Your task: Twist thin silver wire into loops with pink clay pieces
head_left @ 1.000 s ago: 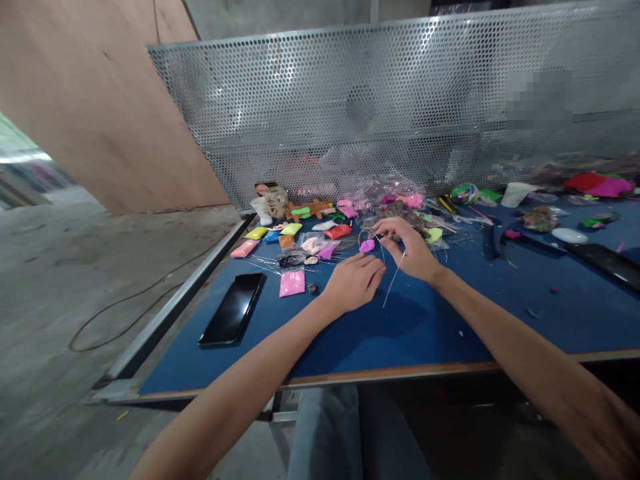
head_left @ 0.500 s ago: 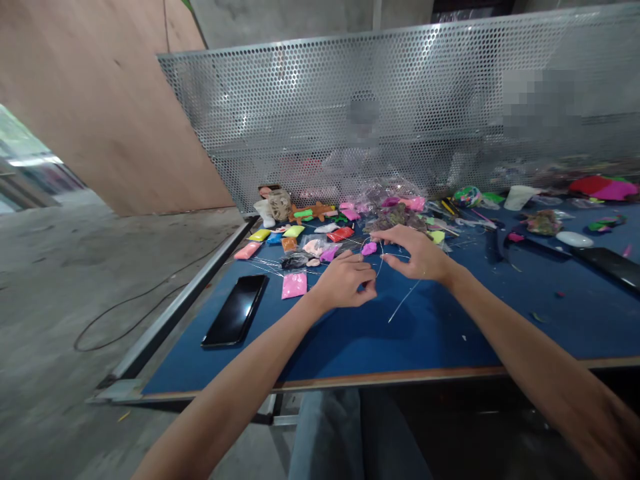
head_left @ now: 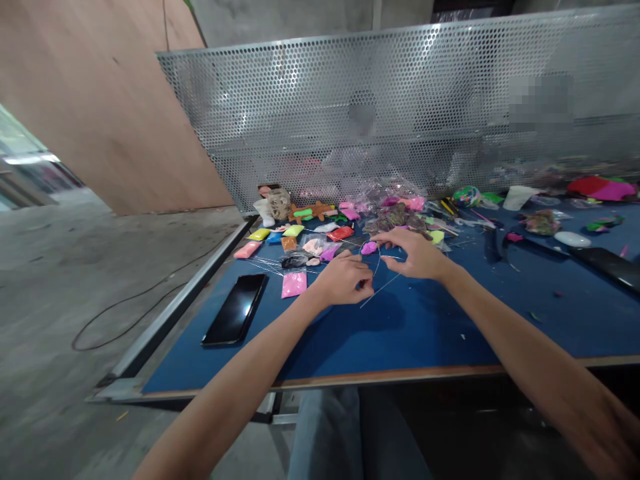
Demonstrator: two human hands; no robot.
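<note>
Over the table my left hand [head_left: 347, 279] is closed with its fingers curled, gripping a thin pale wire [head_left: 376, 293]. The wire bends into a small loop above the hand, and a loose end slants down over the blue surface. On the other side of the loop is my right hand [head_left: 415, 255], its thumb and forefinger apart. Whether its fingertips touch the wire is hard to tell. A purple clay lump [head_left: 369, 248] shows between the hands, behind the loop.
A black phone [head_left: 235, 310] lies left of my arm, below a pink clay packet [head_left: 294, 285]. More coloured packets and a crumpled clear plastic bag [head_left: 393, 190] spread along the back. A perforated metal screen [head_left: 310, 113] borders the table. At right are a white cup [head_left: 519, 198] and a dark phone [head_left: 607, 267].
The wire's loose end has swung left, toward my left hand. Both hands have barely shifted, and the loop still lies between them.
</note>
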